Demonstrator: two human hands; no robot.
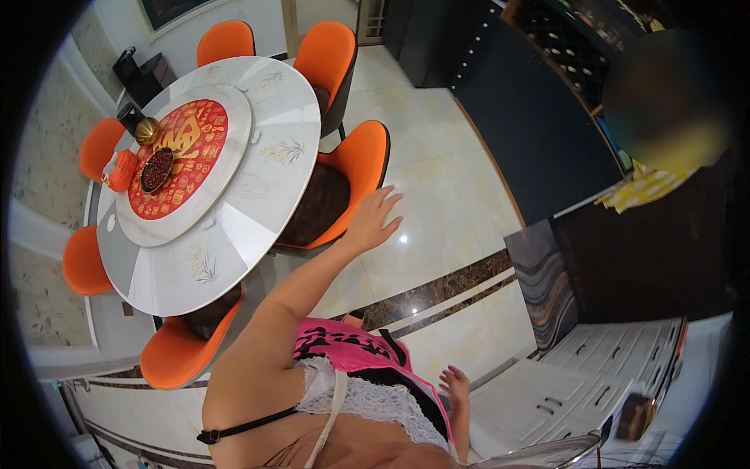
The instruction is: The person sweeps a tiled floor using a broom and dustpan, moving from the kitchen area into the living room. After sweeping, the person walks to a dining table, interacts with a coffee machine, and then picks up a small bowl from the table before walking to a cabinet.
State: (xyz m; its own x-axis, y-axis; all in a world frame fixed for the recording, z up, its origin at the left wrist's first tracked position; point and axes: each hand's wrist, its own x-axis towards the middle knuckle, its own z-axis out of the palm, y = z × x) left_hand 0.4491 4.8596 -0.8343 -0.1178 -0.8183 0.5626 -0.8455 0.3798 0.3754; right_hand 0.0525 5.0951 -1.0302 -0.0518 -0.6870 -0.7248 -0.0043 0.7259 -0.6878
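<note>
My left hand [375,218] reaches forward with its fingers apart and holds nothing. It appears beside the backrest of an orange dining chair [370,167] with a dark seat; whether it touches the chair I cannot tell. Low at my right side, my right hand [456,382] hangs with loosely bent, spread fingers and no object in it. A pink apron [357,346] with black markings covers my front. To the left stands a round white table [287,123], whose turntable [237,152] bears a red mat with gold figures. On that lies a dark bowl of reddish-brown pieces [157,170].
A red-orange bag [122,171], a gold ribbed ornament [147,131] and a black container [130,117] stand by the bowl. Several orange chairs ring the table. White cabinets [539,398] and a patterned mat [542,287] lie right. A yellow dotted cloth [644,186] hangs below a blurred patch.
</note>
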